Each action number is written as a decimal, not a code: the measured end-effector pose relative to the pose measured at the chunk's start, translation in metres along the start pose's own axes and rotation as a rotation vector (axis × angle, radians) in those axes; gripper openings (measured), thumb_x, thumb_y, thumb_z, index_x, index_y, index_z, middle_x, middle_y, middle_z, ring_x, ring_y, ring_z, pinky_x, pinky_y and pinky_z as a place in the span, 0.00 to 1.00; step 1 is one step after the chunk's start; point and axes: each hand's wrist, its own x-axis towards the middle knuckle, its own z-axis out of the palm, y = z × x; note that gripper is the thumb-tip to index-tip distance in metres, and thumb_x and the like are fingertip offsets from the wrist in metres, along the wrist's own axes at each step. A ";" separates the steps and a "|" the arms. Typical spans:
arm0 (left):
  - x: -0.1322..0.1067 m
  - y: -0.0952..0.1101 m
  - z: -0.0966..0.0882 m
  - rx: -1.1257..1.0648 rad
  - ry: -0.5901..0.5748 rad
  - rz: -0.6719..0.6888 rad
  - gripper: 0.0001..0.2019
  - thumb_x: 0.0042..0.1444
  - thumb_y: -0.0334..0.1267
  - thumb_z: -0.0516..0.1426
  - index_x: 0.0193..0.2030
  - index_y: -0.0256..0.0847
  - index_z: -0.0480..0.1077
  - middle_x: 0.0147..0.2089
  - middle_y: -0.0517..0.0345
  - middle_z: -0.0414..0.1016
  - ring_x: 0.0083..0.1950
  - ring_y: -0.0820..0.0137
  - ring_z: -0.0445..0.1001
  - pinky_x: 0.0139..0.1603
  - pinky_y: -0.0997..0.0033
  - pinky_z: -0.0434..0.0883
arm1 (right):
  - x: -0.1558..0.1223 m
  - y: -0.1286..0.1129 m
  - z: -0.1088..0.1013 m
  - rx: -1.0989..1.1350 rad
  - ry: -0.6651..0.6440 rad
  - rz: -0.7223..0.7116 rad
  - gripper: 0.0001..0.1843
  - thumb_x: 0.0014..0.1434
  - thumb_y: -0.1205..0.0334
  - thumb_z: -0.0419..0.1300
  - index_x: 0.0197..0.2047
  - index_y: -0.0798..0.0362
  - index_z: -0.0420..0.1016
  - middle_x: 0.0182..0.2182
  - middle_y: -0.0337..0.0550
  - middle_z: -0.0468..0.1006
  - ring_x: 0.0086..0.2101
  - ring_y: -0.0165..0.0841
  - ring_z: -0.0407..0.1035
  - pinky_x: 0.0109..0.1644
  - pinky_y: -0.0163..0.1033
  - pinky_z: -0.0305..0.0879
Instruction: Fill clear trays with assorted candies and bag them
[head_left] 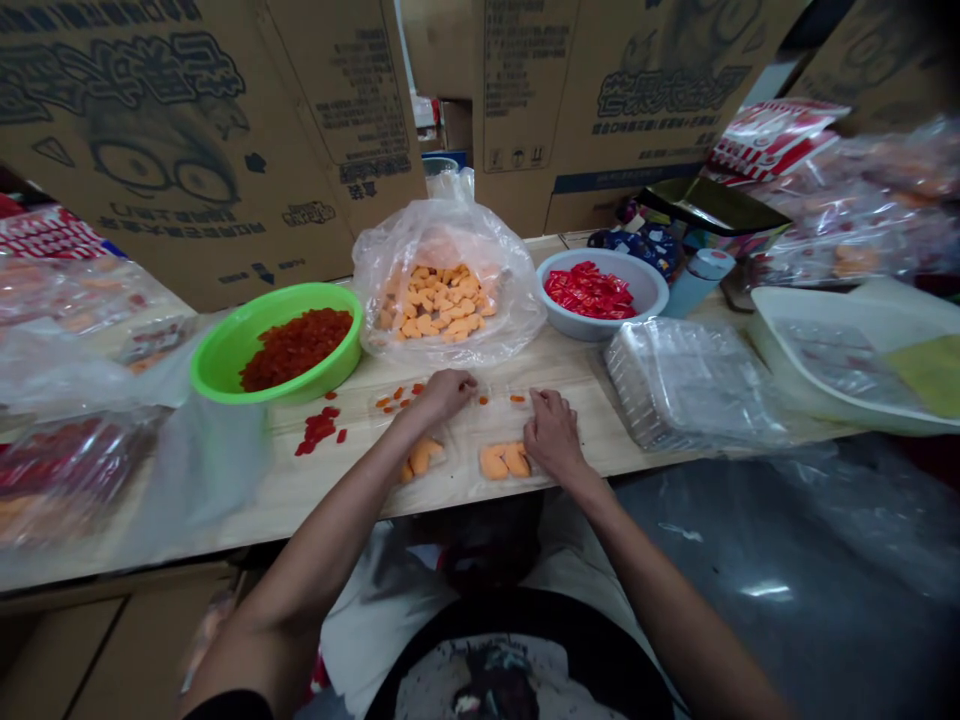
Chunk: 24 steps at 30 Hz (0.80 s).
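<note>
My left hand (pixel 448 393) reaches over the row of clear plastic trays, its fingers bunched just left of a small orange-red gummy piece (pixel 484 401). Whatever lies between those fingertips is hidden. My right hand (pixel 553 430) is curled at the right end of the same tray, near another small gummy piece (pixel 517 399); its grip is too small to make out. Orange shaped pieces (pixel 504 461) fill the tray's near compartment. A second tray, partly under my left forearm, holds small red-orange pieces (pixel 397 398) and orange pieces (pixel 422 458).
Behind the trays stand a green bowl (pixel 201 372) of dark red pieces, a clear bag (pixel 517 310) of orange pieces and a grey-blue bowl (pixel 655 300) of red packets. Loose red pieces (pixel 319 428) lie left. Stacked clear trays (pixel 690 385) and a white tub (pixel 795 375) are right.
</note>
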 end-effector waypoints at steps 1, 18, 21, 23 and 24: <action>0.002 0.000 -0.002 -0.004 0.021 -0.026 0.12 0.60 0.34 0.54 0.44 0.37 0.77 0.36 0.53 0.79 0.37 0.66 0.75 0.40 0.71 0.68 | 0.000 0.000 0.000 0.009 0.007 -0.002 0.29 0.58 0.68 0.51 0.64 0.61 0.64 0.56 0.58 0.67 0.52 0.46 0.61 0.54 0.49 0.59; 0.027 0.039 0.028 -0.184 0.136 0.024 0.16 0.58 0.27 0.50 0.46 0.36 0.77 0.40 0.53 0.79 0.41 0.68 0.75 0.49 0.69 0.71 | 0.000 0.005 0.002 0.054 0.030 -0.005 0.29 0.58 0.69 0.51 0.63 0.59 0.65 0.55 0.56 0.67 0.51 0.44 0.62 0.54 0.47 0.58; 0.035 0.044 0.037 -0.228 0.196 0.061 0.16 0.57 0.26 0.50 0.44 0.36 0.77 0.43 0.51 0.80 0.45 0.67 0.76 0.51 0.68 0.71 | 0.000 0.006 0.003 0.060 0.023 -0.009 0.28 0.58 0.68 0.51 0.63 0.59 0.65 0.56 0.57 0.67 0.51 0.45 0.61 0.55 0.47 0.58; 0.039 0.036 0.034 -0.318 0.228 0.026 0.16 0.56 0.26 0.49 0.43 0.37 0.77 0.40 0.53 0.79 0.41 0.69 0.76 0.47 0.69 0.72 | 0.000 0.007 0.003 0.068 0.018 -0.011 0.28 0.58 0.68 0.50 0.63 0.59 0.65 0.56 0.57 0.67 0.51 0.45 0.61 0.55 0.47 0.58; 0.040 0.029 0.031 -0.370 0.244 0.005 0.16 0.56 0.26 0.49 0.43 0.37 0.77 0.38 0.54 0.79 0.39 0.69 0.76 0.45 0.69 0.72 | 0.000 0.008 0.003 0.074 0.015 -0.009 0.28 0.58 0.68 0.51 0.63 0.59 0.65 0.56 0.56 0.67 0.51 0.45 0.61 0.55 0.47 0.58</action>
